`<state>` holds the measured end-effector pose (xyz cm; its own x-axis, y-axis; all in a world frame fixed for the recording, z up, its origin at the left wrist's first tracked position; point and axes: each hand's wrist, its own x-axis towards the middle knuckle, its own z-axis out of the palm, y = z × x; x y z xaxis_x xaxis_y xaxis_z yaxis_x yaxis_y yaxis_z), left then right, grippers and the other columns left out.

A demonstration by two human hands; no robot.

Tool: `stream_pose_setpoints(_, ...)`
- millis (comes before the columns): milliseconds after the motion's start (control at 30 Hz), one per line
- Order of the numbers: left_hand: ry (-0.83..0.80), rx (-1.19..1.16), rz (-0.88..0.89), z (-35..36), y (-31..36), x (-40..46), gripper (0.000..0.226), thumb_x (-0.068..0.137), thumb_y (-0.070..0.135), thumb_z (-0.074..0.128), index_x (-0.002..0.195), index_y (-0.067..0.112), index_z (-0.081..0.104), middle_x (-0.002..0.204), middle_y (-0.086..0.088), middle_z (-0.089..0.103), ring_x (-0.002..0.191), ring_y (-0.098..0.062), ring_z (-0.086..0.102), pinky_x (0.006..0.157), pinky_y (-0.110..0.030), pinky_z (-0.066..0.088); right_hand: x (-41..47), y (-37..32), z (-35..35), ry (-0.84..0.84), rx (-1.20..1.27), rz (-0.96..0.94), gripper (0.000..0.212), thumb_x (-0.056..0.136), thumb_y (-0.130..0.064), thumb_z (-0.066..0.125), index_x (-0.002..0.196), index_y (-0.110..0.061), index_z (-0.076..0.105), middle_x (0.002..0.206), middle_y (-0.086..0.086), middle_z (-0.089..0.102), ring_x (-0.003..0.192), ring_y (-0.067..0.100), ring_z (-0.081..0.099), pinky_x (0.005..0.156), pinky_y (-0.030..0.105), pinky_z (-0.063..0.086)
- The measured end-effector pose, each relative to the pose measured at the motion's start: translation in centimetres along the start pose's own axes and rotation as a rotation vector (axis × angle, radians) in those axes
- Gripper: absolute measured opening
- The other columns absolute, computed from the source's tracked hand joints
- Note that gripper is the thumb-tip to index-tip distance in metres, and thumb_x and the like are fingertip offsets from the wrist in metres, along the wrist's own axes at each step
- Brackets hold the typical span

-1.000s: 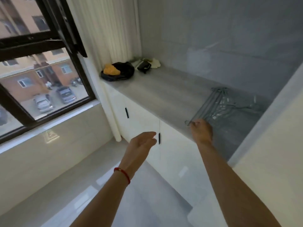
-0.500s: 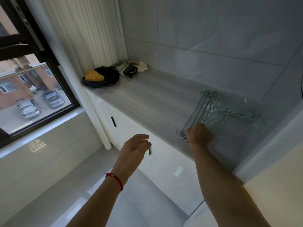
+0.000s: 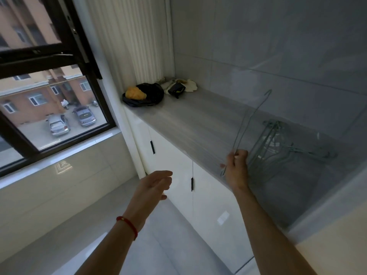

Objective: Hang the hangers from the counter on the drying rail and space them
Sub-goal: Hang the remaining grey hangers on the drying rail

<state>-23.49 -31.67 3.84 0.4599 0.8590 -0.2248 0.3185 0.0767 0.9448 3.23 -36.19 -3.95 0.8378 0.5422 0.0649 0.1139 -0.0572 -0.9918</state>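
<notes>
Right hand point(image 3: 236, 169) at centre-right of the frame, fingers curled round one wire hanger point(image 3: 250, 122) raised hook-up above the worktop point(image 3: 190, 124) — rest of the hanger pile point(image 3: 282, 149) flat just beside it at right — left hand point(image 3: 153, 185) lower centre, relaxed, holding nothing

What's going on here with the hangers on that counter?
A person is picking wire hangers off the grey counter. The right hand grips one hanger by a corner and tilts it up, hook highest. The rest of the pile lies on the counter. The left hand hovers open, holding nothing. No drying rail is in view.
</notes>
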Motion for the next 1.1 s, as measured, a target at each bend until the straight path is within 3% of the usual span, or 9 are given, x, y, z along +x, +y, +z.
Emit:
stream_pose_setpoints(100,0.007,0.013,0.005,-1.0,-0.2,-0.7,0.023,0.100,0.022,0.060,0.119,0.029,0.071,0.116,0.004,0.074,0.109,-0.014,0.069,0.094,-0.039,0.060,-4.4,-1.4,2.5,-0.202,-0.034,-0.115,0.009,0.106,-0.023,0.043,0.107,-0.014,0.041,0.112,0.024,0.055,0.094,0.039,0.063,0.064,0.029,0.058)
stream_pose_setpoints(167,0.020,0.019,-0.002,-1.6,-0.4,-1.4,0.025,0.101,0.022,0.059,0.124,0.026,0.069,0.120,0.002,0.072,0.110,-0.014,0.068,0.096,-0.039,0.059,-7.8,-2.3,4.7,-0.323,-0.061,-0.218,0.010,0.105,-0.026,0.046,0.111,-0.018,0.046,0.113,0.012,0.057,0.095,0.027,0.061,0.077,0.036,0.058)
stream_pose_setpoints(267,0.036,-0.064,-0.080,-3.0,-1.2,-3.0,0.035,0.103,0.035,0.055,0.135,0.022,0.061,0.131,-0.003,0.065,0.118,-0.018,0.063,0.106,-0.042,0.052,-13.4,-3.6,8.6,-0.497,0.005,-0.267,0.012,0.102,-0.032,0.049,0.115,-0.031,0.047,0.112,-0.003,0.056,0.103,0.006,0.056,0.088,0.018,0.049)
stream_pose_setpoints(500,0.270,-0.396,-0.194,-9.7,-3.8,-10.8,0.035,0.102,0.036,0.049,0.114,0.014,0.074,0.109,-0.006,0.078,0.106,-0.024,0.073,0.097,-0.046,0.058,-27.4,-4.1,17.5,-0.855,0.158,-0.132,0.058,0.089,-0.075,0.035,0.132,-0.036,0.043,0.127,-0.003,0.051,0.117,0.012,0.059,0.093,0.041,0.057)
stream_pose_setpoints(567,0.419,-0.452,-0.213,-12.2,-4.9,-13.5,0.034,0.101,0.033,0.050,0.112,0.012,0.075,0.107,-0.009,0.078,0.103,-0.024,0.074,0.098,-0.047,0.057,-31.9,-4.4,19.3,-0.951,0.176,-0.135,0.048,0.095,-0.066,0.034,0.135,-0.041,0.040,0.128,-0.004,0.052,0.120,0.011,0.057,0.097,0.043,0.054)
stream_pose_setpoints(700,0.692,-0.518,-0.228,-16.3,-6.4,-19.5,0.035,0.103,0.036,0.049,0.110,0.013,0.075,0.101,-0.011,0.079,0.091,-0.023,0.077,0.075,-0.035,0.062,-39.1,-7.1,21.0,-1.118,0.145,-0.302,0.036,0.096,-0.047,0.039,0.131,-0.045,0.037,0.137,-0.013,0.045,0.125,0.009,0.047,0.105,0.034,0.041)
stream_pose_setpoints(833,0.851,-0.401,-0.172,-20.3,-8.0,-25.9,0.031,0.100,0.053,0.048,0.110,0.035,0.072,0.112,0.001,0.076,0.106,-0.019,0.071,0.095,-0.047,0.058,-44.7,-8.5,22.9,-1.308,0.131,-0.500,0.035,0.106,-0.037,0.038,0.125,-0.066,0.030,0.145,-0.024,0.029,0.138,0.005,0.034,0.109,0.032,0.043)
stream_pose_setpoints(1000,0.917,-0.346,-0.142,-27.3,-10.2,-35.8,0.034,0.103,0.053,0.043,0.112,0.033,0.070,0.091,-0.002,0.077,0.072,-0.018,0.058,0.065,-0.034,0.050,-52.0,-12.4,25.1,-1.474,0.192,-0.565,0.028,0.102,-0.042,0.034,0.123,-0.056,0.045,0.141,-0.030,0.030,0.142,0.004,0.029,0.116,0.041,0.036)
stream_pose_setpoints(1100,0.923,-0.319,-0.151,-32.5,-11.6,-42.7,0.032,0.104,0.049,0.045,0.121,0.029,0.064,0.100,-0.006,0.080,0.067,-0.020,0.049,0.062,-0.035,0.047,-56.6,-15.7,26.9,-1.430,0.281,-0.628,0.031,0.102,-0.037,0.039,0.130,-0.048,0.045,0.140,-0.023,0.041,0.138,0.011,0.038,0.113,0.044,0.039)
